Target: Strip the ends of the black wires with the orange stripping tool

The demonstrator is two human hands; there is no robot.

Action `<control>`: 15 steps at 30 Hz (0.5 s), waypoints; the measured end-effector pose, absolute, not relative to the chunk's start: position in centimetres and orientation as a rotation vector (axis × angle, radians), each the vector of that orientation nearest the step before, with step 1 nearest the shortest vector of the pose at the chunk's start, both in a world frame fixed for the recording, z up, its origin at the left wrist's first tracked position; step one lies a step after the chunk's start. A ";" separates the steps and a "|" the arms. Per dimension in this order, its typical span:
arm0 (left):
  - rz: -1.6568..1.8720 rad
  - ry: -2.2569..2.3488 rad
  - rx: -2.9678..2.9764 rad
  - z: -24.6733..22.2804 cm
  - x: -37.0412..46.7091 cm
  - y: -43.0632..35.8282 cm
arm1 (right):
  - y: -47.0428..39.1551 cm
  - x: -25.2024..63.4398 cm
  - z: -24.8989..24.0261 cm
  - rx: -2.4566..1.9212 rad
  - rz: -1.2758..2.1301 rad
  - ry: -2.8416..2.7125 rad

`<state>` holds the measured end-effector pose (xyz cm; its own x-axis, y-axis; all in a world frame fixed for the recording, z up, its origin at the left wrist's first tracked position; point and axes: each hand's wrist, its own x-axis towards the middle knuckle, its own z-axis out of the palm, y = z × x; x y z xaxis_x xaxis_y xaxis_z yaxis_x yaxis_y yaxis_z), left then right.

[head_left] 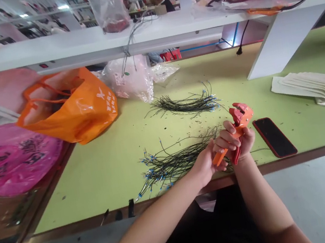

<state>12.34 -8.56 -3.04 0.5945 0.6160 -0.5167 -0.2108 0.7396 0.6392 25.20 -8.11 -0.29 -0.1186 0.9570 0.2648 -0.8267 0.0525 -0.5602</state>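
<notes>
My right hand (243, 143) is wrapped around an orange and red wire stripper (244, 113). The tool's jaw end points up and away from me, and its handles slant down towards my left hand (206, 164). That hand is closed against the lower orange handle; whatever its fingers pinch is hidden. Beside and partly under my left hand lies a loose bundle of thin black wires (173, 163) with blue and metal ends. Farther back, a second bundle of black wires (186, 104) has its blue ends towards the right.
A phone (275, 137) lies right of my hands, with folded white material (308, 85) beyond. On the left stand an orange bag (85, 114) and a pink bag (14, 156). Clear plastic bags (131, 76) sit behind the wires. A shelf (165, 29) crosses above the green table (95, 171).
</notes>
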 end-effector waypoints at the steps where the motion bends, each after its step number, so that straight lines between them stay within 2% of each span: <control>1: 0.479 0.790 0.599 -2.8 11.3 -8.7 | -8.2 25.0 -0.1 -0.219 1.560 -0.701; 4: 0.418 0.777 0.831 -2.3 8.1 -7.5 | -8.2 24.6 0.1 -0.115 1.620 -0.711; 6: 0.517 0.838 0.947 -2.1 6.7 -4.7 | -8.1 24.4 0.0 -0.058 1.655 -0.727; 10: 0.812 1.067 0.468 -2.1 6.8 3.6 | -7.8 23.9 -0.4 -0.052 1.692 -0.756; 15: 0.982 1.036 0.350 -2.3 9.9 10.3 | -7.5 23.3 -0.7 -0.102 1.705 -0.764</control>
